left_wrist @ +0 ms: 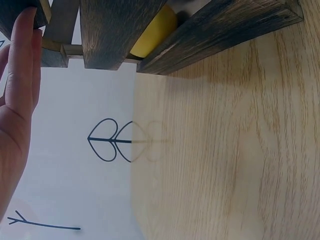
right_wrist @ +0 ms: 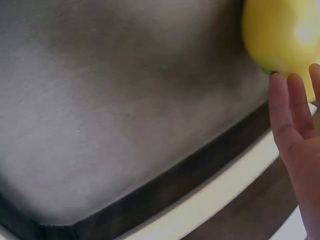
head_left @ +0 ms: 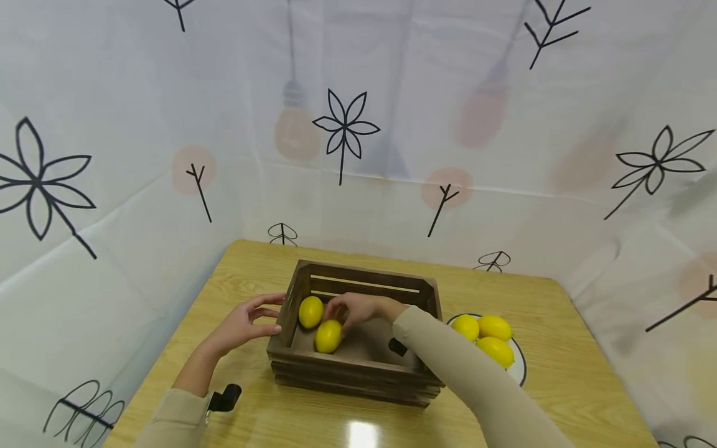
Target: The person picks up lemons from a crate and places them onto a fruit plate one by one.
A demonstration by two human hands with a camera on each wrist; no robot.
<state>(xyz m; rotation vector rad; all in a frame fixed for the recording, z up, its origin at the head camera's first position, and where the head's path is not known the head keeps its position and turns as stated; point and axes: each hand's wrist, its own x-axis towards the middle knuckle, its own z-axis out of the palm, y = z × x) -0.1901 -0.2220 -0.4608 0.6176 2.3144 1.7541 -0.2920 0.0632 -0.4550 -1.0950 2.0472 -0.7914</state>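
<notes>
Two yellow lemons lie in the left part of a dark wooden crate [head_left: 358,389]: a front lemon [head_left: 327,337] and a back lemon [head_left: 310,312]. My right hand [head_left: 361,309] reaches into the crate, thumb by the front lemon's right side, fingers behind it. In the right wrist view, fairly straight fingers [right_wrist: 282,112] have their tips right at the edge of a lemon [right_wrist: 280,32]. Outside, my left hand [head_left: 246,320] rests spread against the crate's left end. The left wrist view has its straight fingers [left_wrist: 21,65] against a slat, and a lemon [left_wrist: 156,32] shows between slats.
Right of the crate, partly behind my right sleeve [head_left: 470,379], a white plate [head_left: 518,361] with a dark rim bears several more lemons [head_left: 495,353]. All stands on a light wooden table [head_left: 566,348]. A patterned white cloth [head_left: 381,211] hangs behind and at both sides.
</notes>
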